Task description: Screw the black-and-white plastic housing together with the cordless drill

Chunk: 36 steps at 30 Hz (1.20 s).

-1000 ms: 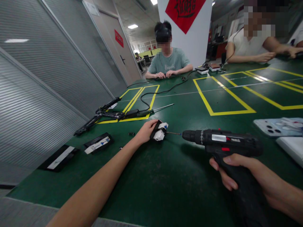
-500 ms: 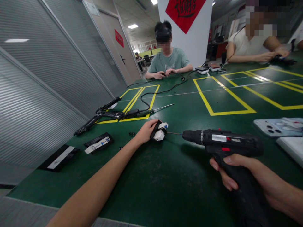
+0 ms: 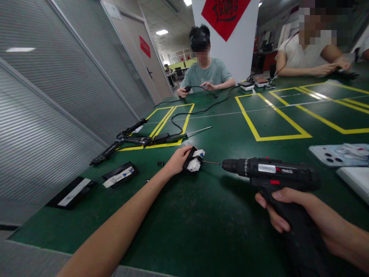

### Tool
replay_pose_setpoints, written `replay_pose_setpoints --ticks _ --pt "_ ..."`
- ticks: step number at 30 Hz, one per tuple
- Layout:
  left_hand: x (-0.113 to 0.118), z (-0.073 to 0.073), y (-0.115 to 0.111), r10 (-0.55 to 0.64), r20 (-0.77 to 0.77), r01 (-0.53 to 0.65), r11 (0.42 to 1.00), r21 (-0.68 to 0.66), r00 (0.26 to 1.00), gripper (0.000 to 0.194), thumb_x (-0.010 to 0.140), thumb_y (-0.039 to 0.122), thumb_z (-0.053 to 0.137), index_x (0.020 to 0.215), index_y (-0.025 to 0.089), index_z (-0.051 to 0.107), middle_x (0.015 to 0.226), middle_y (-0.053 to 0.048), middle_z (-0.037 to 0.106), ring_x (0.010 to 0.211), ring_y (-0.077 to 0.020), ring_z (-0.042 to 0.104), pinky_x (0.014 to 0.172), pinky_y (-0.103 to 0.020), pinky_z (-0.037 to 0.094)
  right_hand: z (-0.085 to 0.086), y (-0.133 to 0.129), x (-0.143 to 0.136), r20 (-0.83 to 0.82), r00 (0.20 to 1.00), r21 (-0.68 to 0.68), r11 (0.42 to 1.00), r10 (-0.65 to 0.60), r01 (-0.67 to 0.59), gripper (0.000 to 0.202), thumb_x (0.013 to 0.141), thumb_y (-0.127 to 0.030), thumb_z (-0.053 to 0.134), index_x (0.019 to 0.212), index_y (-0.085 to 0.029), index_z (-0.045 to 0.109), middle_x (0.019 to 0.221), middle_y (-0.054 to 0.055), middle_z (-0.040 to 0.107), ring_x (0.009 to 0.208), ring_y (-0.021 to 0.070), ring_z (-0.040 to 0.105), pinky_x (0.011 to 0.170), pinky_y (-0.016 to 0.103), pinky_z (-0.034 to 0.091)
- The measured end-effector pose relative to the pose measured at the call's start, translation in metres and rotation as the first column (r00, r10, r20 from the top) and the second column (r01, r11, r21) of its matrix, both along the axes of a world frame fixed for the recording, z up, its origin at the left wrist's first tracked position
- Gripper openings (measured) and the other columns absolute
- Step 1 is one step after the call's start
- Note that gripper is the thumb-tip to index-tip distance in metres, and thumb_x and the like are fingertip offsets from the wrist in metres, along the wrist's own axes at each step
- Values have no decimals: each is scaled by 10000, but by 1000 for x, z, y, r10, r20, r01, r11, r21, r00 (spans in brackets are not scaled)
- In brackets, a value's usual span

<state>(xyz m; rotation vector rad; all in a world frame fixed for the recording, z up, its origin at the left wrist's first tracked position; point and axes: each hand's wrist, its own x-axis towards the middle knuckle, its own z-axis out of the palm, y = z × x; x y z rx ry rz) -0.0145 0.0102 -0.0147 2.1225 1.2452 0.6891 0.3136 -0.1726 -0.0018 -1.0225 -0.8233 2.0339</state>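
Observation:
My left hand is closed around a small black and white part with bits of blue on it, holding it against the green tabletop. In my right hand is a black cordless drill, gripped by its handle and pointing left. The drill's long thin bit reaches the right side of the part. I cannot make out what the tip bears on. My left fingertips are hidden behind the part.
A similar black and white piece and a black strip with a white band lie at left. Beyond my left hand are black jointed arms and a thin metal rod. A phone lies at right. Two people sit opposite.
My hands, the part and the drill look unmoved. The person opposite has moved their hands apart and lifted a small black thing with a cable.

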Motion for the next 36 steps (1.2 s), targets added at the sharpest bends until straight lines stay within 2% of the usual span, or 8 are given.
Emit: replay_pose_setpoints --ticks 36 --pt "-1 -2 2 -18 -1 18 1000 3 1000 375 924 404 365 999 156 636 941 -60 658 872 -208 595 796 -309 459 -3 2 0 -2 1000 2 1000 -13 13 377 863 -383 444 905 -108 699 527 71 597 534 195 532 573 287 443"
